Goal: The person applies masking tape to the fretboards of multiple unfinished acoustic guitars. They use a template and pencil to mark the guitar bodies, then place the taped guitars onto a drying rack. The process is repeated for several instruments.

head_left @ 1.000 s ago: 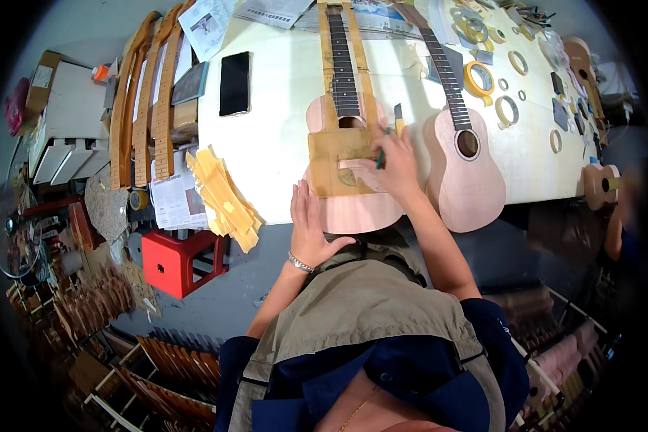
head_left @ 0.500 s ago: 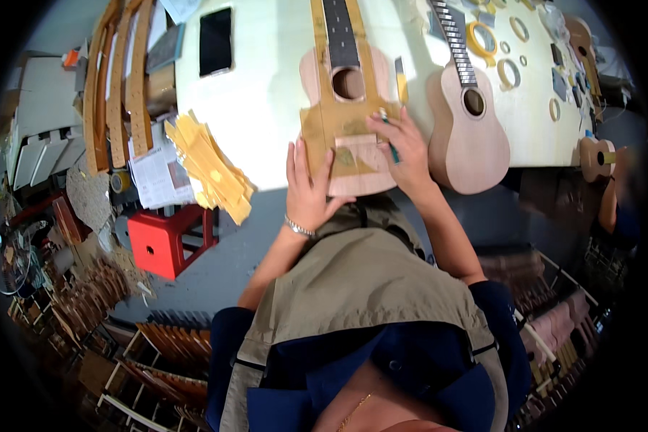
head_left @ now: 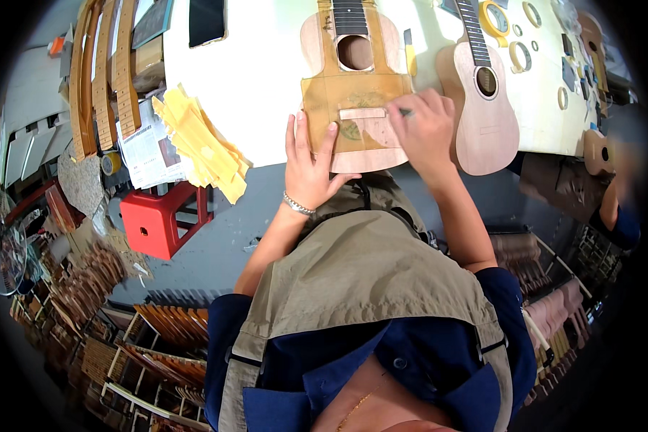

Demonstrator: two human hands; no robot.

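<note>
An unfinished ukulele (head_left: 371, 160) lies face up on the table's near edge, its neck pointing away from me. Over its top sits a tan, see-through template (head_left: 322, 97) with a narrow rectangular slot (head_left: 362, 113) below the soundhole. My left hand (head_left: 309, 162) rests flat, fingers spread, on the template's left side and the body's lower edge. At the slot's right end, my right hand (head_left: 428, 133) is closed around a slim pen-like tool (head_left: 406, 111); its fingers hide most of it. A second unfinished ukulele (head_left: 482, 129) lies to the right.
A yellow-handled blade (head_left: 410, 57) lies between the ukuleles. Tape rolls (head_left: 494, 18) are at the far right, a phone (head_left: 207, 20) at the far left. Yellow strips (head_left: 201, 144) overhang the left edge above a red stool (head_left: 158, 216). Another person's arm (head_left: 610, 205) shows at right.
My right hand has turned and closed, bringing the tool to the slot's right end. My left hand stays on the template. The whole view has shifted, so the table sits higher.
</note>
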